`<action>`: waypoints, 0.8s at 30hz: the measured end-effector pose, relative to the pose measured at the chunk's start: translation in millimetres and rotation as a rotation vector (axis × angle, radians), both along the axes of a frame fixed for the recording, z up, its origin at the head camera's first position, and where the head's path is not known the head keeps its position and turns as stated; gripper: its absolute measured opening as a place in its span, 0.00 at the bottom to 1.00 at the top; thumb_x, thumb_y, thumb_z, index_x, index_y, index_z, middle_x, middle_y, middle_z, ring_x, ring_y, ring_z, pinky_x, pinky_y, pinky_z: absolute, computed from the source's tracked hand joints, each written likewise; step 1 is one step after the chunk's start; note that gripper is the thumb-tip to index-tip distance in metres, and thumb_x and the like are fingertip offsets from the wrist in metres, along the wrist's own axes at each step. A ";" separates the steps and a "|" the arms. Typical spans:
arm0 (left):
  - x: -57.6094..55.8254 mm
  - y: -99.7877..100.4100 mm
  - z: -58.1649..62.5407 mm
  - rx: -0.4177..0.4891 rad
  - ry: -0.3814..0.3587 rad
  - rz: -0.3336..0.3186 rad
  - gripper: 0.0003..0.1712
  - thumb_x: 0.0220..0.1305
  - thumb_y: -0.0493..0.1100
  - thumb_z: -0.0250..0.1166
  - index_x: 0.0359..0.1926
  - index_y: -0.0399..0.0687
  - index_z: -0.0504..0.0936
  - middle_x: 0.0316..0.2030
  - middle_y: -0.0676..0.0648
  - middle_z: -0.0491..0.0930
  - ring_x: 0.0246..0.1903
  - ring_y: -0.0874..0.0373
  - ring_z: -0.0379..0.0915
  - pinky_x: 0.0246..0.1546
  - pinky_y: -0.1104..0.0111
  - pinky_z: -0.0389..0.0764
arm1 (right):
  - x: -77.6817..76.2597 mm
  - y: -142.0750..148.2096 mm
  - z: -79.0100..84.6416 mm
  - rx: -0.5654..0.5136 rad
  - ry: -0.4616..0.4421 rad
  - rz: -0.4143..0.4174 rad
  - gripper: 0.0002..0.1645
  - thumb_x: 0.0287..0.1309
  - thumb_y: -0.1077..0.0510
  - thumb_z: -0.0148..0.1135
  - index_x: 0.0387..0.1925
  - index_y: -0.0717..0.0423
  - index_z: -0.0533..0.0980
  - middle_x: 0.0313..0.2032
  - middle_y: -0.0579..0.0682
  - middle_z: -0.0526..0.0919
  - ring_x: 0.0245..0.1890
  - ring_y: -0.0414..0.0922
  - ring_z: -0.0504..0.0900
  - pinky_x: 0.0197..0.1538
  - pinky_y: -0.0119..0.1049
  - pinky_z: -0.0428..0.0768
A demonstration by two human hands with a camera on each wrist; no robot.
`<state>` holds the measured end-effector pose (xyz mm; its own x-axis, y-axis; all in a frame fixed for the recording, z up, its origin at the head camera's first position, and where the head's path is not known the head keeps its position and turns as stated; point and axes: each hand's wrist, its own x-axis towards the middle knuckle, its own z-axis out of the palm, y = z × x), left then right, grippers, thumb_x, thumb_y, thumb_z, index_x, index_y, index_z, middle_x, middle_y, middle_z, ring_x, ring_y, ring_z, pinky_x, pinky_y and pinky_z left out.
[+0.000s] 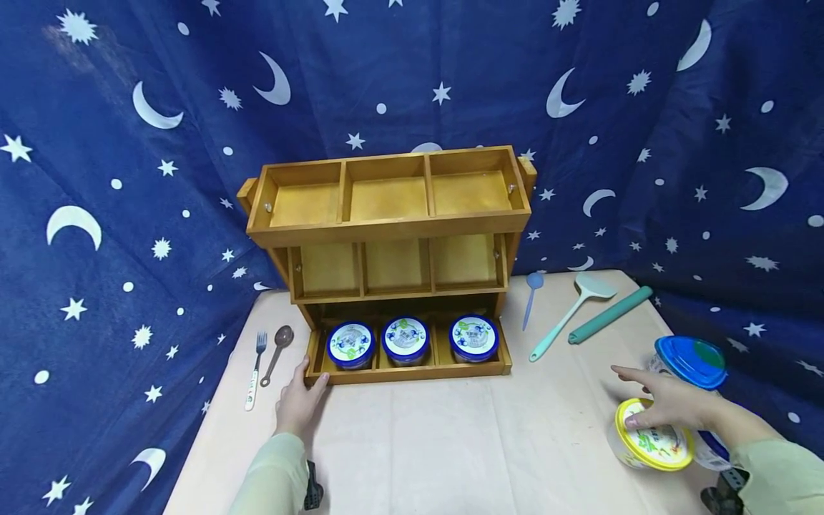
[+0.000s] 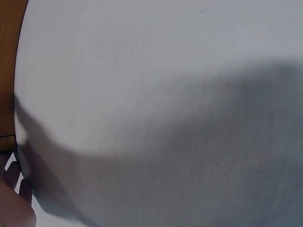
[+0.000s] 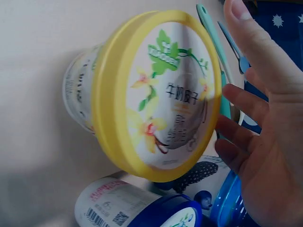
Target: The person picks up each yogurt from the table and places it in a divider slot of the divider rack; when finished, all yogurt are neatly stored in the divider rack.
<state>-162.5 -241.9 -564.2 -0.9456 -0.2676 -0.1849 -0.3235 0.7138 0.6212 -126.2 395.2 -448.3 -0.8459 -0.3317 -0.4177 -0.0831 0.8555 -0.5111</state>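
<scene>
My left hand [image 1: 301, 400] rests at the front left corner of a wooden tiered box [image 1: 399, 229], thumb and fingers spread about the corner of its bottom tray. In the left wrist view only some fingers [image 2: 16, 203] show, beside the wood. Over a tub with a yellow lid [image 1: 656, 436] hovers my right hand [image 1: 682, 402], fingers spread. In the right wrist view the yellow-lidded tub [image 3: 161, 94] fills the middle, tilted in that view, and the right hand [image 3: 270, 118] reaches along its lid edge. Three blue-lidded tubs [image 1: 405, 337] stand in the bottom tray's compartments.
Beside the yellow-lidded tub are a tub with a bright blue lid [image 1: 692, 361] and a dark-blue-lidded tub [image 3: 137, 203]. A blue spoon [image 1: 533, 290], a mint spatula [image 1: 579, 304] and a green rod [image 1: 610, 315] lie right of the box; a fork [image 1: 257, 365] and spoon [image 1: 278, 350] lie left.
</scene>
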 end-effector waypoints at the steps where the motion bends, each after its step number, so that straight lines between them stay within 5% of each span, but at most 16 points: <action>1: 0.6 -0.1 0.0 0.000 -0.001 0.002 0.46 0.62 0.69 0.51 0.73 0.54 0.48 0.67 0.35 0.56 0.61 0.32 0.54 0.57 0.39 0.51 | 0.0 -0.6 -0.2 0.010 -0.008 -0.001 0.57 0.44 0.42 0.72 0.66 0.68 0.56 0.58 0.74 0.66 0.51 0.73 0.69 0.44 0.64 0.73; 10: 4.0 -1.5 4.1 -0.002 0.001 0.014 0.44 0.64 0.65 0.52 0.73 0.53 0.49 0.67 0.34 0.56 0.61 0.31 0.54 0.57 0.39 0.51 | 0.1 -3.7 -2.7 0.054 -0.006 -0.003 0.57 0.44 0.42 0.72 0.66 0.68 0.57 0.56 0.73 0.68 0.52 0.71 0.68 0.46 0.65 0.71; 24: 1.4 3.3 4.4 0.002 -0.001 0.011 0.43 0.64 0.65 0.53 0.72 0.52 0.50 0.67 0.35 0.57 0.61 0.31 0.55 0.57 0.39 0.52 | 5.7 -12.3 -13.0 0.063 -0.013 0.058 0.58 0.41 0.44 0.74 0.66 0.68 0.56 0.58 0.77 0.56 0.52 0.76 0.63 0.43 0.66 0.71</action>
<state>-161.1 -238.6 -559.8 -0.9426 -0.2773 -0.1862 -0.3315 0.7091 0.6223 -120.5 382.9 -461.3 -0.8201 -0.3529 -0.4505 -0.1274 0.8801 -0.4574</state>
